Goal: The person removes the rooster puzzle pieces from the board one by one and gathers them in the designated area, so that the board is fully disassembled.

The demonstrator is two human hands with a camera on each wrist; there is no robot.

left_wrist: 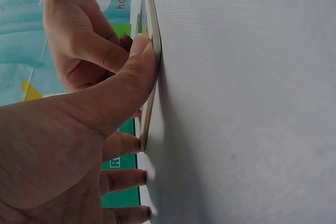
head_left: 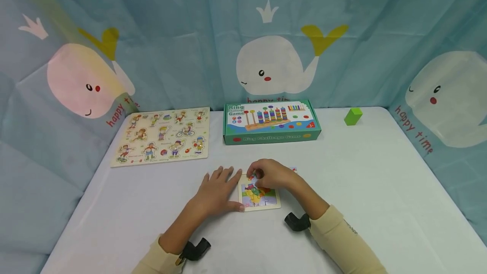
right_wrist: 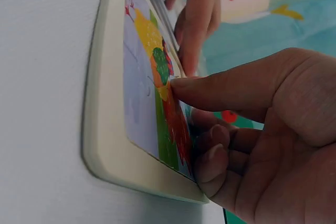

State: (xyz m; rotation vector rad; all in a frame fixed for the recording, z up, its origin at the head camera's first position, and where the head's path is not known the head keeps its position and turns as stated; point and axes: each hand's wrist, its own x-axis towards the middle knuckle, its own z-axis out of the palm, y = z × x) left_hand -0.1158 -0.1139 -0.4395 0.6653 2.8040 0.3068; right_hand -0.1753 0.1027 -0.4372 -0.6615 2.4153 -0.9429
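A small jigsaw puzzle board [head_left: 262, 200] with a pale wooden frame lies on the white table, showing a colourful cartoon picture. My left hand [head_left: 217, 191] steadies its left side with fingers spread; in the left wrist view the thumb [left_wrist: 137, 69] presses the near edge. Over the board's upper part, my right hand [head_left: 272, 175] has its thumb and curled fingers at a puzzle piece, mostly hidden by the fingers. In the right wrist view the right thumb [right_wrist: 197, 90] meets the picture [right_wrist: 157, 72]. Another colourful piece [head_left: 293, 169] shows partly behind the right wrist.
A wooden peg puzzle [head_left: 163, 136] with cartoon figures lies at the back left. Behind the board stands a green ring game box [head_left: 272, 122]. A green block [head_left: 353, 116] is at the back right. Whale-print curtains [head_left: 213, 24] surround the table.
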